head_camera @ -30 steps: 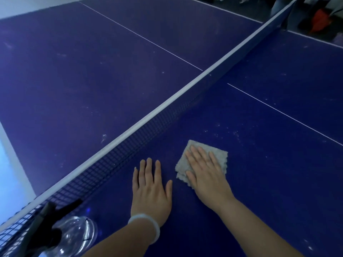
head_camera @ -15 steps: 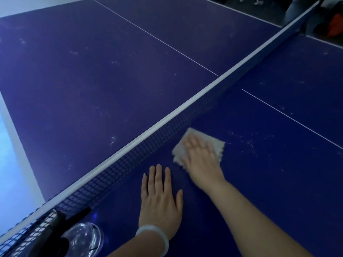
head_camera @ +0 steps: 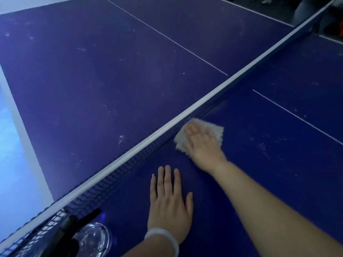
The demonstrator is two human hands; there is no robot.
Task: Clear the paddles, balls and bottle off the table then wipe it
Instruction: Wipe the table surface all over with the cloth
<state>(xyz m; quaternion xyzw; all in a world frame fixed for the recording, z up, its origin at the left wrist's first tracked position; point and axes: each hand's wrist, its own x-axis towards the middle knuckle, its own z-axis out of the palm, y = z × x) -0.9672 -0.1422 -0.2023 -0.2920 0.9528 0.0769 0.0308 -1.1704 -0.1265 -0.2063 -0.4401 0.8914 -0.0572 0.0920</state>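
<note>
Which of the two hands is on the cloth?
The right hand, pressing the pale cloth against the table beside the net. The left hand, wearing a white wristband, lies flat on bare table.

Dark blue table-tennis table top (head_camera: 92,86): matt painted board, scuffed, pale flecks and smears. Black mesh net (head_camera: 115,179): open woven cord, smooth white tape band on top edge. Pale grey wiping cloth (head_camera: 216,129): soft nubbly fabric, ragged edge. Clear spray bottle (head_camera: 92,238): glossy transparent plastic, matt black plastic trigger head. White wristband (head_camera: 163,236): smooth, matt.
</note>
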